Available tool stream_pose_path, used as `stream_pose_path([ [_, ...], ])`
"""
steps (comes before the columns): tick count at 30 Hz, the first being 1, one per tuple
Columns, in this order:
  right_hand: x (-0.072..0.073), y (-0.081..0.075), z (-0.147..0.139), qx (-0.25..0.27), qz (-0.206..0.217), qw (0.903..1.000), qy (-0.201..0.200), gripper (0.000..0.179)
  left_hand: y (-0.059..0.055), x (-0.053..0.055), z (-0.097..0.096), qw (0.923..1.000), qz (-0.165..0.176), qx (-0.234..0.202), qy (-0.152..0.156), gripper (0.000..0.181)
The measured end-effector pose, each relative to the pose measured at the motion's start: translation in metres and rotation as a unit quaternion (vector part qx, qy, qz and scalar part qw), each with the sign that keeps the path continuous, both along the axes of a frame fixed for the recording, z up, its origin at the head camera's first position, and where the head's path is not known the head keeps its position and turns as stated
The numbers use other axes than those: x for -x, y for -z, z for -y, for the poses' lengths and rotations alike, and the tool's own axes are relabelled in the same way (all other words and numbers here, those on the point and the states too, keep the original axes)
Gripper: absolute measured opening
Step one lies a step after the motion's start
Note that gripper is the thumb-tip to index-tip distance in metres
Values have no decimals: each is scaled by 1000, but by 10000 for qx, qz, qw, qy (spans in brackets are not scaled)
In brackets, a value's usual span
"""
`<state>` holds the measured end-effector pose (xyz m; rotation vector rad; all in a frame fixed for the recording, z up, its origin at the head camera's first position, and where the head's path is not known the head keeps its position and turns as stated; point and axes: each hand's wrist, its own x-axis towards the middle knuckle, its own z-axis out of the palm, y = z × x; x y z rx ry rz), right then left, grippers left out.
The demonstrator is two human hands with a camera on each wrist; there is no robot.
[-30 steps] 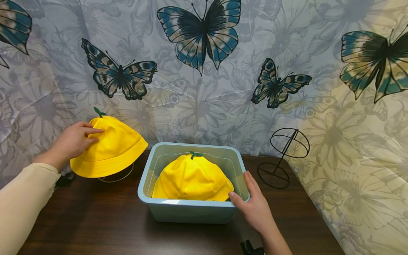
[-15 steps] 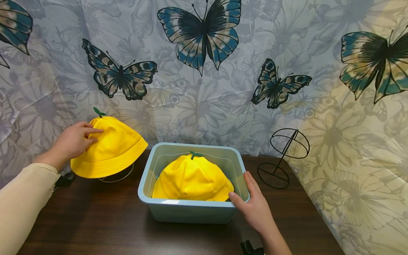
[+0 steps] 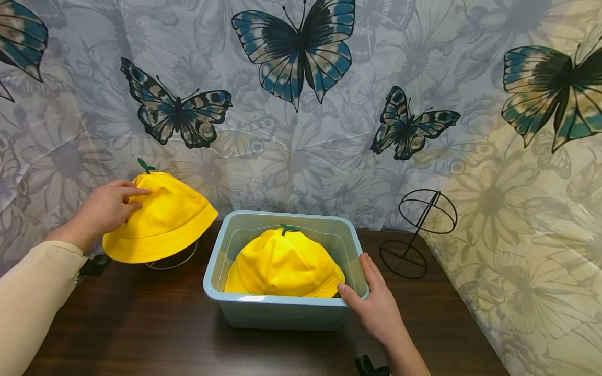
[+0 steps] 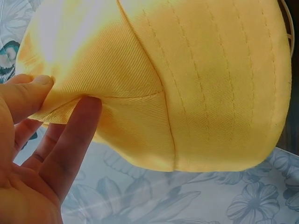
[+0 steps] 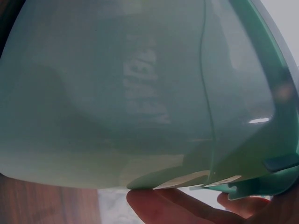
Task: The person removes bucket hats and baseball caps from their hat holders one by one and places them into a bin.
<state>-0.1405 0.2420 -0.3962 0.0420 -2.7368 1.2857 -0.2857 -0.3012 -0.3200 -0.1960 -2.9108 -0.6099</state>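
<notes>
At the left of the head view, a yellow bucket hat with a green leaf sprout on its crown sits tilted over a wire ring base. My left hand pinches the side of its crown. Up close in the left wrist view, the cloth puckers at the fingertips. A second yellow hat, also with a sprout, lies crown up inside a pale blue plastic tub. My right hand grips the tub's right front corner, thumb over the rim and fingers along the outer wall.
A bare black wire hat stand stands to the right of the tub. The dark wooden table ends at a slanting right edge. Close behind it hangs a butterfly-patterned cloth.
My left hand and the brim of the left hat have shifted very slightly left. The tub and my right hand have stayed put.
</notes>
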Motion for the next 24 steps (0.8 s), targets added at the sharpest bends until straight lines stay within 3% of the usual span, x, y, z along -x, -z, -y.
stream_pose_path([
  [14, 0, -1, 1, 50, -11, 10000, -7, 88, -2, -3, 3, 9991, -389, 155, 115, 40],
  [24, 0, 0, 0, 42, 1, 10000, -17, 88, -2, -3, 4, 9987, -503, -20, -17, 39],
])
